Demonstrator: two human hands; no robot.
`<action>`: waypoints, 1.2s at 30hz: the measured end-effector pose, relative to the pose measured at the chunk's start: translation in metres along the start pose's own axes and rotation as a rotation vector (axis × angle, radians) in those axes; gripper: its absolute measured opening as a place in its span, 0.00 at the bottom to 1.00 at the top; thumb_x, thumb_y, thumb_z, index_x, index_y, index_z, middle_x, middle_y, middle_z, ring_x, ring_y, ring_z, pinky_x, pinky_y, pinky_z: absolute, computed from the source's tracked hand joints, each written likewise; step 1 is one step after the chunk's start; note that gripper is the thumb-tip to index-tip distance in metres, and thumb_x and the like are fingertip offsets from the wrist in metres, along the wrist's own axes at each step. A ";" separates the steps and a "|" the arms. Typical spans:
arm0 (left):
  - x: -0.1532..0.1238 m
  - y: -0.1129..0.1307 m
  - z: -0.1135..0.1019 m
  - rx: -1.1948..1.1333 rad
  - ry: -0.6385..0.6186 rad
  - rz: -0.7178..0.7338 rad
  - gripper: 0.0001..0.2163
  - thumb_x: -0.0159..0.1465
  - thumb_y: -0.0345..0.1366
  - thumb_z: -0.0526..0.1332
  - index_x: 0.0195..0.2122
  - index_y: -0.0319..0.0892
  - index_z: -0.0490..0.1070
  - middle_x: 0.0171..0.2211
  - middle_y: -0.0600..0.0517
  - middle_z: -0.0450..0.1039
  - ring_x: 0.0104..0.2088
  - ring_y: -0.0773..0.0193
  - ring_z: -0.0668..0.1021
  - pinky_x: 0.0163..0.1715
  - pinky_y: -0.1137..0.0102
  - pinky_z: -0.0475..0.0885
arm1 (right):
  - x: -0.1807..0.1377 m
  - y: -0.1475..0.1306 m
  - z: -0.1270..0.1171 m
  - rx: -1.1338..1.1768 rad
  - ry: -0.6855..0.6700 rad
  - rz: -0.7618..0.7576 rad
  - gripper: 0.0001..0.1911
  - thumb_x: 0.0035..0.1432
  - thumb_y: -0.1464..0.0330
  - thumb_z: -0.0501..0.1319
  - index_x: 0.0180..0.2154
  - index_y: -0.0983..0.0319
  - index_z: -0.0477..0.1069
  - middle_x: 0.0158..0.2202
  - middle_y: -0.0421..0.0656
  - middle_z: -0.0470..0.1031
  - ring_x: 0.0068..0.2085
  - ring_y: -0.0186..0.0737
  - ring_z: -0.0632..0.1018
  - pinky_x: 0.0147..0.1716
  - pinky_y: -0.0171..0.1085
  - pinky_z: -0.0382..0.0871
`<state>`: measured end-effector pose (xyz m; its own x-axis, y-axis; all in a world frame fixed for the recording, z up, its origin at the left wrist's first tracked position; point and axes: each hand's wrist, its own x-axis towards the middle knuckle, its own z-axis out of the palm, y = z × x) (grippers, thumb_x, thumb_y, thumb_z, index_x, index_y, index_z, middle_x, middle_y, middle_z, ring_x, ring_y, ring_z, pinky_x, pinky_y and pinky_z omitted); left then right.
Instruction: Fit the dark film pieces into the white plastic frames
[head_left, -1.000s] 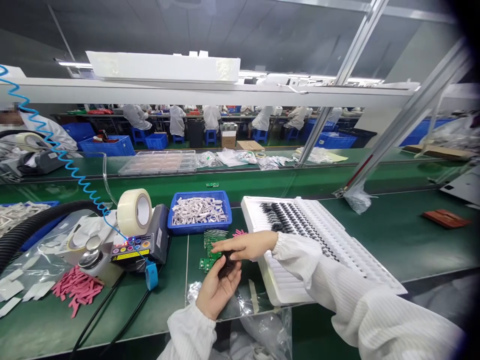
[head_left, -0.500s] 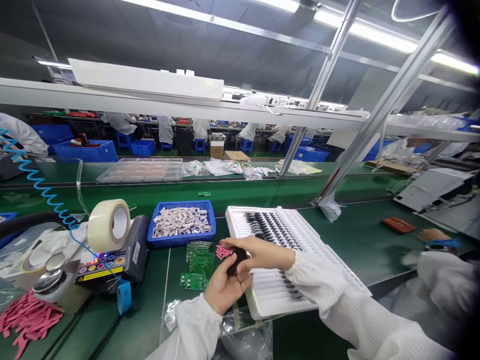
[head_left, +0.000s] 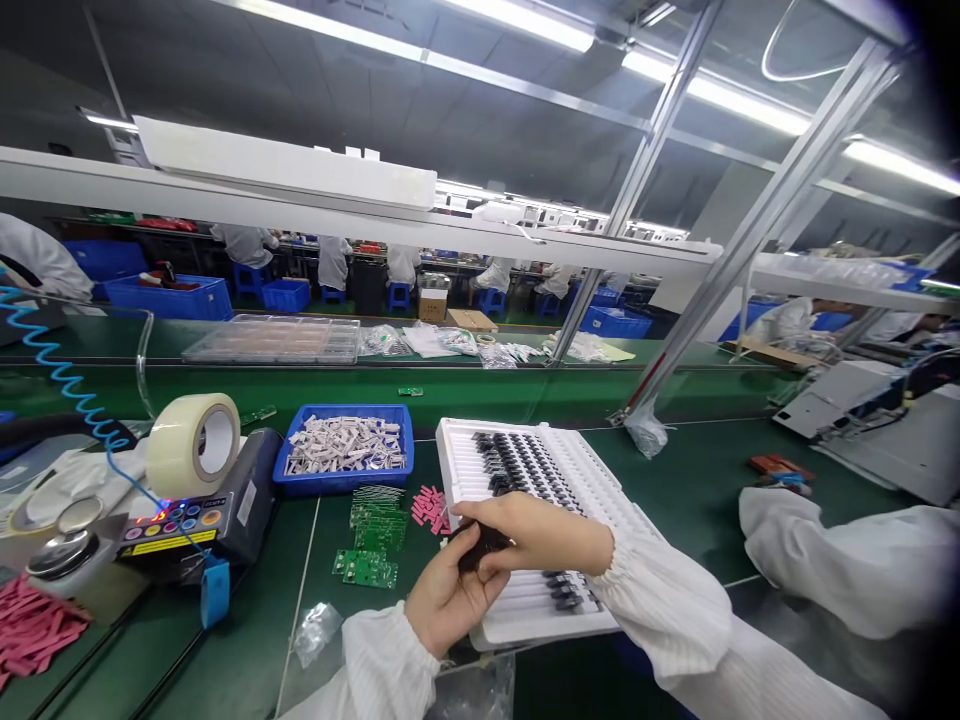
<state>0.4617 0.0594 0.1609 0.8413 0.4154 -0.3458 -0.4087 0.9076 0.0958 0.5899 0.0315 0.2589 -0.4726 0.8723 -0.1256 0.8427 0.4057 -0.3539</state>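
My left hand (head_left: 452, 598) and my right hand (head_left: 531, 532) meet over the near left part of a white tray. Between them they grip a small dark brown piece (head_left: 480, 541), mostly covered by the fingers, so its kind does not show. Slotted rows fill the white tray (head_left: 517, 625), and several rows of black parts (head_left: 517, 462) stand in it. Just left of the hands lie pink strips (head_left: 429, 508) and green circuit boards (head_left: 377, 530). Farther back, a blue bin (head_left: 345, 480) holds many small white-grey pieces.
At left, a tape roll (head_left: 191, 447) sits on a soldering station (head_left: 210, 520) with a blue coiled cord. A metal-lidded jar (head_left: 64, 555) and more pink strips (head_left: 34, 625) are nearby. A metal post (head_left: 675, 345) rises behind the tray. A co-worker's sleeve (head_left: 847, 555) is at right.
The view has shifted slightly, so bench items appear farther left. Both hands stay together on the brown piece. The co-worker's sleeve at right has reached farther over the bench.
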 end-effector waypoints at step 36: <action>-0.128 0.035 -0.112 0.123 -0.115 0.019 0.09 0.48 0.35 0.67 0.32 0.41 0.77 0.34 0.56 0.81 0.38 0.67 0.79 0.40 0.75 0.70 | 0.088 -0.116 0.076 0.177 -0.210 -0.145 0.43 0.47 0.63 0.64 0.62 0.58 0.47 0.48 0.49 0.71 0.44 0.50 0.74 0.37 0.39 0.67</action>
<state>0.3006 0.0309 0.1042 0.8715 0.4308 -0.2343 -0.3851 0.8970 0.2169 0.4314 0.0405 0.2187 -0.6434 0.7255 -0.2442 0.7131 0.4519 -0.5360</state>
